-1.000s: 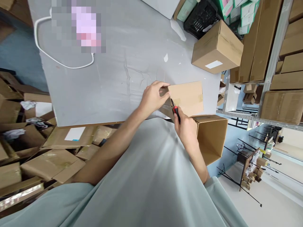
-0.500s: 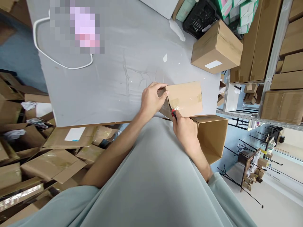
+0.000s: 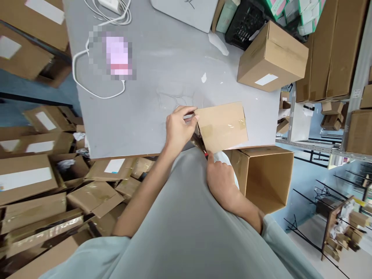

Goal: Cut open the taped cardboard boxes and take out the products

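Observation:
A small cardboard box [image 3: 222, 126] lies at the front edge of the grey table, with clear tape on its top face. My left hand [image 3: 180, 126] grips the box's upper left corner, thumb on top and fingers behind the edge. Closed around a box cutter [image 3: 206, 154], my right hand [image 3: 222, 178] is just below the box's lower left corner. Only a bit of red handle and a dark blade part show; the fist hides the rest. Along the left side of the box the edge is parted, and shiny tape hangs by the gap.
A larger closed carton [image 3: 273, 58] stands at the table's back right, near a black crate [image 3: 247, 25]. An open carton [image 3: 267, 180] sits below the table edge at right. Many cartons [image 3: 95, 197] are heaped at left. A white cable [image 3: 99, 95] lies on the grey table [image 3: 139, 128].
My right hand has drawn the box cutter down along the box's left edge, toward my body. The left side gapes wider, and my left hand still holds the corner. The view has shifted.

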A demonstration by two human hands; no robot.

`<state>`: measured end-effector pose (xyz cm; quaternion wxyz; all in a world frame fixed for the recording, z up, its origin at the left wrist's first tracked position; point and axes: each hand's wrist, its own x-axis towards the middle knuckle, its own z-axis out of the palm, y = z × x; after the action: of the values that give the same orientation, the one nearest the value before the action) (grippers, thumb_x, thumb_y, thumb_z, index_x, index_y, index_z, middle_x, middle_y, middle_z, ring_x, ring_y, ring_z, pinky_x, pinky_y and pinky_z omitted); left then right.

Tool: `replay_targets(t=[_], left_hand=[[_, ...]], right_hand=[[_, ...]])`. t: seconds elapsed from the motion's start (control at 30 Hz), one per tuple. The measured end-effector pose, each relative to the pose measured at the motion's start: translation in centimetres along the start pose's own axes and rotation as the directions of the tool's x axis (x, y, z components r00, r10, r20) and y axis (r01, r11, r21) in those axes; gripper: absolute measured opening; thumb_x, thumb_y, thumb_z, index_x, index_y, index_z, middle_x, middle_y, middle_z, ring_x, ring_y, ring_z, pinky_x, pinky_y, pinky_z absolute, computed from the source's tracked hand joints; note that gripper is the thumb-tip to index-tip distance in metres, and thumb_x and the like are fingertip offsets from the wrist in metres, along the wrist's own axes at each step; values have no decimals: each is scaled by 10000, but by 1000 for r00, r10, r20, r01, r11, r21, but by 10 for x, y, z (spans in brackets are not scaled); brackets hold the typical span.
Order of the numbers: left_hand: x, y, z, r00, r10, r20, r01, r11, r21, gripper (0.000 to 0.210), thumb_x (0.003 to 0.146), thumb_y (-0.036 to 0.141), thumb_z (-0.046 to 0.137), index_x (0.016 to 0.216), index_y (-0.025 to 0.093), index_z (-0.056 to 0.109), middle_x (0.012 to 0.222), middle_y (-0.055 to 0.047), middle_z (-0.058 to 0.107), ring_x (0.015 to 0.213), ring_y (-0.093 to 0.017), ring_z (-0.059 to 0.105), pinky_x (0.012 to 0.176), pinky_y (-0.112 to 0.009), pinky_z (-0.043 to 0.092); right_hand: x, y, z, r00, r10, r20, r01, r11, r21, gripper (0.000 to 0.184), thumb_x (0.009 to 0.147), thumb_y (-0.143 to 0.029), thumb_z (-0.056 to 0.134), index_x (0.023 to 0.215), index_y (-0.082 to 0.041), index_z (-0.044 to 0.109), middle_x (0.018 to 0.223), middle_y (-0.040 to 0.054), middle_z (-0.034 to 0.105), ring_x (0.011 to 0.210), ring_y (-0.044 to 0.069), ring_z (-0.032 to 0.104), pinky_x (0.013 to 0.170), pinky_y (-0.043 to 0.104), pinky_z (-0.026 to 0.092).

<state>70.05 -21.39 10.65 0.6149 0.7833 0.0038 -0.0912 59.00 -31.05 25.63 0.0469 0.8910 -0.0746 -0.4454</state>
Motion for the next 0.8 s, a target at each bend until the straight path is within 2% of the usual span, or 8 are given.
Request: replay_targets(t=[0.1,0.2,0.3,0.4,0.47,0.63,0.73,0.8], left_hand=[[-5,1,3,999,-19,-32,20,1000,7,361,974,338,695,1291,216,818,1359,-98,793,1192,-257,796,963,-386,720],[-9,1,6,997,-40,-62,41,999,18,373,986,351,708,1321,220,810,1394,-108,791,1184,-260,810,990,-402,709],[-13,0,10,992,-60,-111,66,997,48,407,1012,408,717,1370,229,792,1443,-115,786,1214,-272,810,1071,-442,683],[-23,-1,19,979,-98,-177,112,991,67,519,1047,532,712,1470,232,736,1528,-141,748,1327,-291,775,1157,-459,641],[-34,-2,28,969,-111,-221,133,987,86,611,1062,614,691,1540,233,681,1602,-162,696,1426,-300,725,1212,-452,605],[-57,-1,50,947,-72,-313,166,944,286,730,1105,707,568,1667,244,530,1699,-209,589,1584,-320,593,1307,-504,515],[-57,16,61,943,51,-328,117,874,471,720,1103,649,609,1704,272,485,1759,-209,506,1681,-350,459,1369,-588,415],[-49,32,72,956,139,-259,31,830,557,645,1100,584,641,1674,309,532,1786,-173,478,1738,-364,349,1401,-649,328]], right_hand=[[-16,29,1,998,-67,-13,68,995,80,517,1149,-128,475,1662,-114,539,992,148,864,894,271,868,718,307,608],[-21,76,0,981,-82,-177,124,962,243,442,1198,-314,478,1610,-222,608,1010,97,870,834,254,842,681,287,541],[0,138,5,929,104,-355,56,909,414,424,1192,-417,447,1503,-232,668,987,84,862,761,259,798,664,293,476],[39,197,15,862,327,-388,-67,831,552,439,1171,-441,420,1402,-182,689,932,105,844,751,282,768,696,313,453],[63,224,24,854,364,-372,-52,771,635,454,1153,-490,429,1377,-184,678,931,105,841,779,290,767,732,326,466],[94,236,37,902,227,-368,137,657,741,519,1130,-565,423,1426,-206,652,989,92,845,844,287,783,792,353,525],[100,226,36,911,141,-387,201,669,715,537,1144,-484,389,1549,-218,620,1061,86,857,872,283,785,814,359,548],[101,222,34,911,91,-402,232,693,683,542,1155,-446,385,1609,-241,600,1107,74,863,882,273,786,824,347,554]])
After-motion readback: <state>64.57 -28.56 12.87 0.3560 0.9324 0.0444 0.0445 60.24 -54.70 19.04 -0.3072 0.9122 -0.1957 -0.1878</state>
